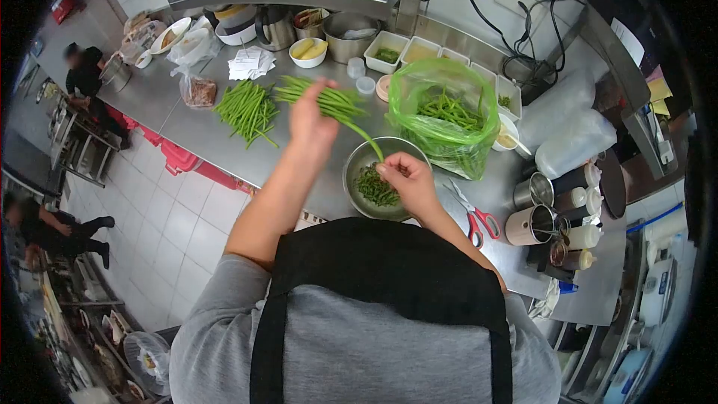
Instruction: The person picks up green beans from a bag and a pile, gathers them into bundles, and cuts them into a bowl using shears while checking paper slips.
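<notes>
My left hand (314, 116) is wrapped round a bunch of green beans (290, 91) above the steel counter. One bean from the bunch reaches down to my right hand (404, 176), whose fingers pinch its end over the right part of a metal bowl (348, 179). Short green trimmings (375, 187) lie in that bowl. A loose pile of green beans (247, 112) rests on the counter left of my left hand. Beyond my right hand stands an open green plastic bag (449, 150) with more beans inside. Red-handled scissors (479, 218) lie to the right of the bowl.
Along the back are a bowl of yellow pieces (308, 51), a steel pot (350, 36) and white containers (385, 52). Cups and bottles (531, 224) stand at right. A bag of brown food (200, 92) sits at left. Two people (88, 78) are far left.
</notes>
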